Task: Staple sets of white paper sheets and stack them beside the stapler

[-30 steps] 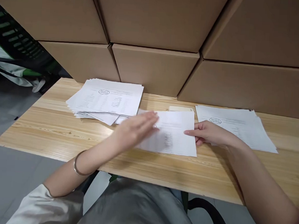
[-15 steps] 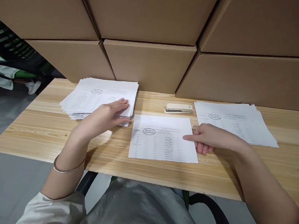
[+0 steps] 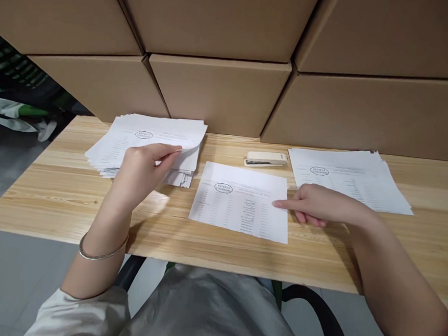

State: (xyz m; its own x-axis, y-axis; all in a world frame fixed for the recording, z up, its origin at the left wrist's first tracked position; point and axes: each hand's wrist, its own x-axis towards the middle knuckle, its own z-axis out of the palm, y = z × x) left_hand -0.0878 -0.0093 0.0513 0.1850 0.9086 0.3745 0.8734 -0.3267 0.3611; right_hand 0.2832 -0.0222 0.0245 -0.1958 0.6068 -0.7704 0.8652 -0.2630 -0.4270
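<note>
My left hand (image 3: 147, 165) is closed in a pinch on the near right corner of the top sheet of paper (image 3: 190, 135), whose edge curls up from the left paper stack (image 3: 112, 147). In the middle of the table lies a single printed sheet (image 3: 240, 210) with an oval stamp mark, turned slightly askew. The outstretched index finger of my right hand (image 3: 306, 203) rests on that sheet's right side. Its other visible fingers are curled loosely beyond the sheet's edge, and they grip nothing that I can see.
A cream stapler (image 3: 265, 159) lies behind the middle sheet. To the right is another pile of printed papers (image 3: 349, 177). Stacked cardboard boxes (image 3: 217, 96) form a wall along the back of the wooden table (image 3: 53, 192). Chair armrests (image 3: 317, 313) flank my lap.
My left hand has gone from lying on the left stack to pinching and lifting its top sheet's corner. The middle sheet has turned a little clockwise under my right index finger.
</note>
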